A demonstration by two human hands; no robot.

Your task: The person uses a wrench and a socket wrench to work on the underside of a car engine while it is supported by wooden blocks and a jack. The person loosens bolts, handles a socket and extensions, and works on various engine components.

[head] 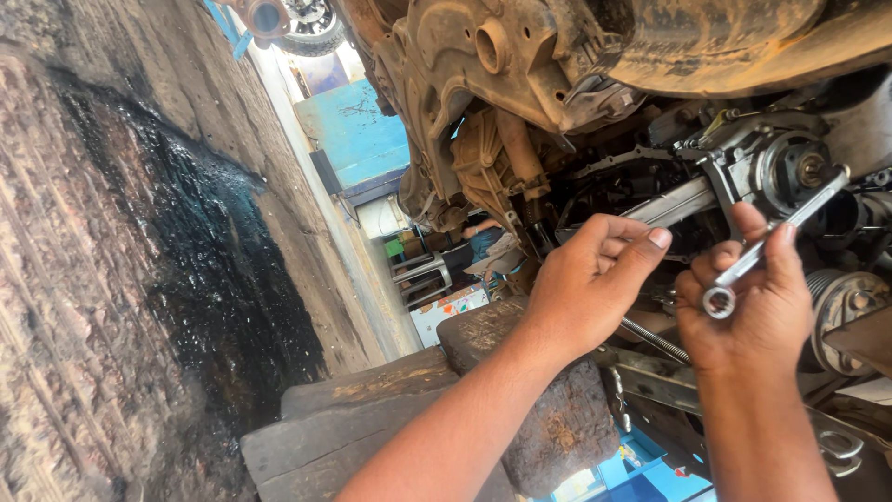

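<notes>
Under the vehicle's underside, my right hand [748, 302] is clamped around the shank of a silver combination wrench [771, 240]. Its ring end sticks out just below my grip, beside the heel of the thumb; its open end reaches up past my fingertips onto the nut at the centre of a round pulley [797, 169]. My left hand [595, 284] hovers just beside that grip, fingers loosely curled with nothing in them, thumb stretched toward the wrench without touching it. Below both wrists lie worn wooden blocks [557, 428]. Away from the grip, an oil-stained wall [200, 260] runs along the left.
</notes>
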